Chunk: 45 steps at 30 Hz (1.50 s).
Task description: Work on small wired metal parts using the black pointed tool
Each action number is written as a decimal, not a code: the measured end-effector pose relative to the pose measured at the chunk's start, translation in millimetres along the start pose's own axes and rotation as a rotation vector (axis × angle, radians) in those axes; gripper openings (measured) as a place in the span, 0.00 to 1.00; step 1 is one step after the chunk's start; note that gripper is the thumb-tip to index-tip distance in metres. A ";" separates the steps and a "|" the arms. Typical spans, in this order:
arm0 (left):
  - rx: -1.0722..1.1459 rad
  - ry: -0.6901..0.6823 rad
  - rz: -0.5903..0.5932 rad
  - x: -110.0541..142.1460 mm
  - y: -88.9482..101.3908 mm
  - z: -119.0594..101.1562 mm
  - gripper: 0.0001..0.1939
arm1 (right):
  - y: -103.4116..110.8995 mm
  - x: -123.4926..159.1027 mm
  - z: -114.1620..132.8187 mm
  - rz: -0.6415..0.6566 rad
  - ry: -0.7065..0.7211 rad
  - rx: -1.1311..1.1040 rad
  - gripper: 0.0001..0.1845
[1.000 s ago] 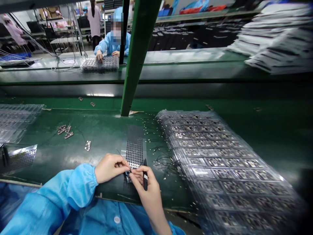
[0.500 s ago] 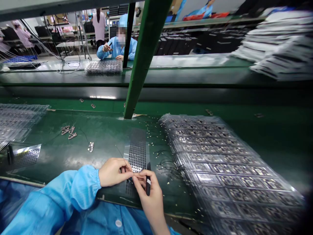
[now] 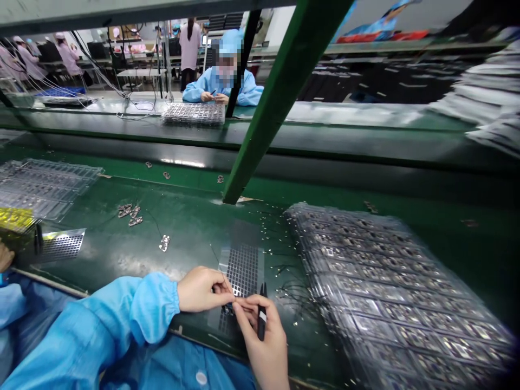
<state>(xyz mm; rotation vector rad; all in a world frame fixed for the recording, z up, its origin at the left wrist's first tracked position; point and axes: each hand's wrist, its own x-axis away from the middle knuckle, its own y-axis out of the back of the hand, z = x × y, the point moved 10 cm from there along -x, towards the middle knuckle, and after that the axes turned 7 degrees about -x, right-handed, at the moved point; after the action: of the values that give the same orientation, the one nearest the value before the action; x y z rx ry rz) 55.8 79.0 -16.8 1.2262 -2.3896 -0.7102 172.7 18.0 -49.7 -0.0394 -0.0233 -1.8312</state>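
My left hand (image 3: pixel 205 290) is closed in a pinch over a sheet of small dark squares (image 3: pixel 242 265). What its fingertips hold is mostly hidden; a thin dark wire (image 3: pixel 216 258) sticks up beside them. My right hand (image 3: pixel 264 330) meets it fingertip to fingertip, thumb and index finger pressed together. Black tweezers (image 3: pixel 262 319) are tucked in the right hand, their tips pointing away from me. Small circuit boards (image 3: pixel 134 212) lie in a cluster to the left, and a single board (image 3: pixel 164 243) sits closer to my left hand.
Stacked clear trays of boards (image 3: pixel 390 281) stand on the right, with loose wires (image 3: pixel 290 287) beside them. More clear trays (image 3: pixel 52 181) are at left, near another person's hand (image 3: pixel 5 255). A green post (image 3: pixel 268 135) rises ahead. Across the bench sits a co-worker (image 3: pixel 223 81).
The view has shifted left, so the bench appears further right. My hands keep the same pinch together. The co-worker opposite has lowered a raised hand, and another person's hand shows at the left edge.
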 end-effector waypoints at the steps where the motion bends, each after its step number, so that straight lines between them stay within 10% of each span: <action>1: 0.003 -0.007 -0.009 0.1 1.0 -0.9 0.04 | 1.2 0.5 -1.6 -0.002 -0.013 -0.007 0.13; 15: 0.117 0.062 0.038 -0.4 5.1 8.8 0.06 | 38.2 -0.7 -9.7 -0.171 -0.196 -0.325 0.28; 27: 0.103 -0.172 0.392 2.7 -38.2 -32.6 0.05 | 57.7 25.3 1.1 -0.125 -0.180 -0.012 0.21; 45: 0.066 -0.122 0.384 -0.4 -45.6 -25.5 0.05 | 59.0 30.9 -9.6 -0.121 -0.222 0.100 0.19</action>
<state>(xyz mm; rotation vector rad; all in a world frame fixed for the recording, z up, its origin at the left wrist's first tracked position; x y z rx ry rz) 98.7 49.8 -22.8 0.7271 -2.6584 -0.6014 221.6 -27.5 -58.4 -0.1737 -0.2786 -1.9361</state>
